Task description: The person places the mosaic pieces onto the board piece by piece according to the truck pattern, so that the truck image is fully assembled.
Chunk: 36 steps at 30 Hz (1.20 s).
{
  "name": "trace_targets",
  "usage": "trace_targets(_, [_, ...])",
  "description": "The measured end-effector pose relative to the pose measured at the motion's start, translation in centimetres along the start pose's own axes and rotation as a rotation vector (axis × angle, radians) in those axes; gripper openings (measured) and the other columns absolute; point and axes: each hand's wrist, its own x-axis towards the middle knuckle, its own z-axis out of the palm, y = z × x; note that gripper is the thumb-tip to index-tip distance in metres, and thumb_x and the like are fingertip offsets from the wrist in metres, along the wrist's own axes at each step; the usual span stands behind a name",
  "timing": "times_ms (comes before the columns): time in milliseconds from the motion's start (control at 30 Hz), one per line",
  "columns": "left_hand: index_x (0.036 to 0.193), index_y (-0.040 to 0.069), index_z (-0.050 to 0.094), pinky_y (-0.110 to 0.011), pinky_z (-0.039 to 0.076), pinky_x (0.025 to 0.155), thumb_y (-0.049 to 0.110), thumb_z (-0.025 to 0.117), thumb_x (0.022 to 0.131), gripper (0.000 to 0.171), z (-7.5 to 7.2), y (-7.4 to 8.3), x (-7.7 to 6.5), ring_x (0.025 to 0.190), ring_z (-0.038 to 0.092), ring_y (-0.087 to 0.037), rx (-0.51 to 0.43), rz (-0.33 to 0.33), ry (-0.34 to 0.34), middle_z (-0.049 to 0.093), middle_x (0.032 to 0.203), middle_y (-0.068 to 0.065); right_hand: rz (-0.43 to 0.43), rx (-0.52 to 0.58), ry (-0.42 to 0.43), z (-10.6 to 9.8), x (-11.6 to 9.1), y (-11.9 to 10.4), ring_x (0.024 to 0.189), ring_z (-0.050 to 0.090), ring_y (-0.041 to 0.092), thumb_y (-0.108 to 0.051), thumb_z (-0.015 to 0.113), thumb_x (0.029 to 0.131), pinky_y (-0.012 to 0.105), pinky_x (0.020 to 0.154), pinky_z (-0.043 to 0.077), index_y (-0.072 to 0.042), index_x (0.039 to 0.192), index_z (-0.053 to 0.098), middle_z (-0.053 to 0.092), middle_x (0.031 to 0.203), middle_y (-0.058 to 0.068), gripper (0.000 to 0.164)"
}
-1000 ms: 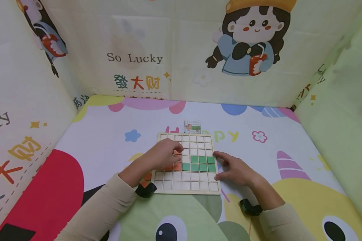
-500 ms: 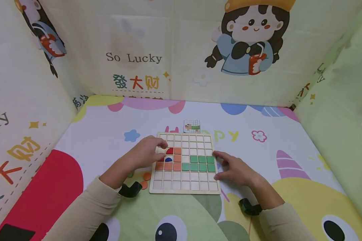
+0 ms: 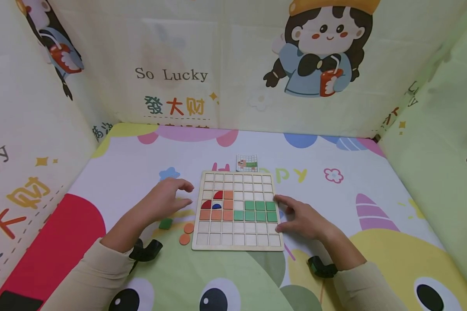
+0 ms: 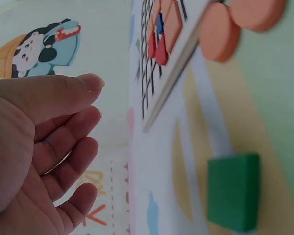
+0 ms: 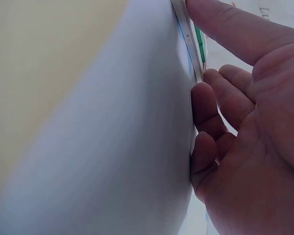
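A wooden grid board (image 3: 239,248) lies in the middle of the table in the head view. On its left part sit orange square tiles (image 3: 228,204), two red curved pieces (image 3: 218,195) and a blue half-round piece (image 3: 216,206). Green square tiles (image 3: 261,215) fill two rows at its right. My left hand (image 3: 161,201) hovers left of the board, thumb and fingers apart with nothing between them; the left wrist view agrees. My right hand (image 3: 305,220) touches the board's right edge with thumb and forefinger tips, the other fingers loosely bent on the table (image 5: 206,107).
A loose green square tile (image 3: 165,223) and two orange round pieces (image 3: 184,239) lie on the patterned tablecloth left of the board. Behind the board's far edge is a small picture card (image 3: 247,163). Printed cloth walls (image 3: 241,112) enclose the table.
My left hand has drawn back leftward off the board, uncovering the red and blue pieces, then the loose pieces beside it. My right hand stays at the right edge.
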Motion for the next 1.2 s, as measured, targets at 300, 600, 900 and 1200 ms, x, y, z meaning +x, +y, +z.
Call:
trace_targets(300, [0.117, 0.002, 0.068, -0.054, 0.047, 0.093, 0.014, 0.075, 0.089, 0.032, -0.9, -2.4, -1.9, 0.111, 0.056, -0.038, 0.021, -0.035, -0.002, 0.067, 0.113, -0.012, 0.0, -0.001, -0.001, 0.0, 0.0, -0.1, 0.109, 0.054, 0.029, -0.036, 0.085, 0.079, 0.049, 0.094, 0.043, -0.014, 0.15, 0.045, 0.059, 0.126, 0.013, 0.086])
trace_targets(600, [0.12, 0.003, 0.067, -0.052, 0.05, 0.092, 0.019, 0.085, 0.08, 0.047, -1.3, -3.8, -3.6, 0.111, 0.054, -0.038, 0.091, -0.107, -0.133, 0.065, 0.116, -0.012, -0.004, -0.003, 0.0, 0.1, 0.0, 0.1, 0.111, 0.055, 0.03, -0.036, 0.085, 0.078, 0.05, 0.095, 0.042, -0.014, 0.151, 0.044, 0.059, 0.128, 0.014, 0.086])
trace_targets(900, [0.115, 0.004, 0.069, -0.05, 0.051, 0.091, 0.016, 0.087, 0.076, 0.045, -0.6, -4.6, -4.4, 0.106, 0.054, -0.033, 0.057, -0.089, -0.148, 0.066, 0.11, -0.007, 0.015, -0.002, 0.001, 0.1, 0.0, 0.2, 0.111, 0.055, 0.03, -0.037, 0.084, 0.079, 0.05, 0.096, 0.042, -0.016, 0.151, 0.044, 0.059, 0.127, 0.014, 0.085])
trace_targets(1200, [0.104, 0.007, 0.07, -0.051, 0.049, 0.091, 0.014, 0.086, 0.076, 0.033, -0.2, -4.7, -4.5, 0.099, 0.055, -0.029, 0.052, -0.097, -0.138, 0.065, 0.099, -0.002, 0.007, -0.004, -0.002, 0.1, 0.0, 0.1, 0.111, 0.055, 0.029, -0.037, 0.084, 0.079, 0.05, 0.095, 0.042, -0.015, 0.151, 0.044, 0.059, 0.127, 0.013, 0.085])
